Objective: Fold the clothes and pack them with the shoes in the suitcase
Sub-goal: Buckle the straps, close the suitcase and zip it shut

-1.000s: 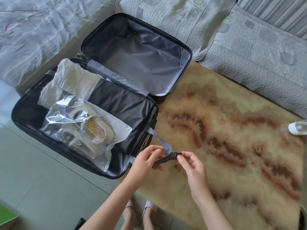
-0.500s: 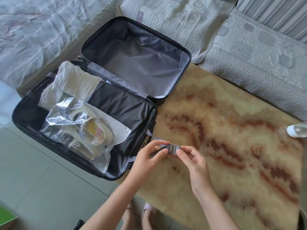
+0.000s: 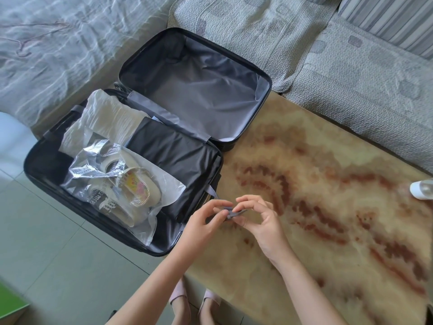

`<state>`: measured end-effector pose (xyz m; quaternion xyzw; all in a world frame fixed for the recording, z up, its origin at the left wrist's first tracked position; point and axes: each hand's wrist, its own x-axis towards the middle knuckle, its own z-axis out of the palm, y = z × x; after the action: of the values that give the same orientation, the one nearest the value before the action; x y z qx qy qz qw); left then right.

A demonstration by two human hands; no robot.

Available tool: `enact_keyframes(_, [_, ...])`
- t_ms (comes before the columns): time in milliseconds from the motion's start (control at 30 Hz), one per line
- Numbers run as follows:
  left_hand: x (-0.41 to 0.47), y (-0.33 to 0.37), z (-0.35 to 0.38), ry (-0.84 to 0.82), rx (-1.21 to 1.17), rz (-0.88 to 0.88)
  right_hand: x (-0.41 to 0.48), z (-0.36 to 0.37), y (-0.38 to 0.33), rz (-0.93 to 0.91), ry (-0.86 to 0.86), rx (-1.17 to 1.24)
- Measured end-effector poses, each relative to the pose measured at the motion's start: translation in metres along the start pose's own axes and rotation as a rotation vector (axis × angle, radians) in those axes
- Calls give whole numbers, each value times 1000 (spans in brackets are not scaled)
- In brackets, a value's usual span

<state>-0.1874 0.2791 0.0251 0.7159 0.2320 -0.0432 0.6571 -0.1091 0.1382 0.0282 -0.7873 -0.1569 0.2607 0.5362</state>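
A black suitcase (image 3: pixel 35 174) lies open, half on the marble table (image 3: pixel 328 207). Its near half holds a folded white garment (image 3: pixel 107 118), a folded black garment (image 3: pixel 178 158) and a clear plastic bag with beige shoes (image 3: pixel 121 191). The lid half (image 3: pixel 199 87) is empty, lined in grey. A grey packing strap (image 3: pixel 212 191) runs out from the suitcase edge to its buckle (image 3: pixel 230 213). My left hand (image 3: pixel 206 221) and my right hand (image 3: pixel 260 221) both pinch the buckle just right of the suitcase, above the table.
A grey patterned sofa (image 3: pixel 351 78) runs along the far side of the table. A white bottle (image 3: pixel 421 190) lies at the table's right edge. Bedding (image 3: pixel 46 43) fills the upper left. Tiled floor (image 3: pixel 58 254) and my slippered feet (image 3: pixel 194 299) are below.
Both hands have closed in around the buckle and turned it, so the strap end is now mostly hidden between my fingers. The suitcase contents have not moved.
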Motion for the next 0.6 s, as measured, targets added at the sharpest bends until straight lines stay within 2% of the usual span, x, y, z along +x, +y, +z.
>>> enact_keyframes(67, [1,-4,-5,101,156,97,7,-1,-4,-16,-50,0])
enact_keyframes(133, [-1,-3,-12,194,159,137,15,-2,-12,-27,-134,21])
enact_keyframes(233, [-8,4,-22,212,112,130,30,1,-31,-39,-214,13])
enact_keyframes(367, [-15,16,-37,257,175,156,51,8,-55,-40,-311,-58])
enact_keyframes(500, [-12,22,-61,389,106,121,71,27,-79,-19,-251,-32])
enact_keyframes(600, [-4,29,-83,451,-31,89,91,49,-101,-28,-296,22])
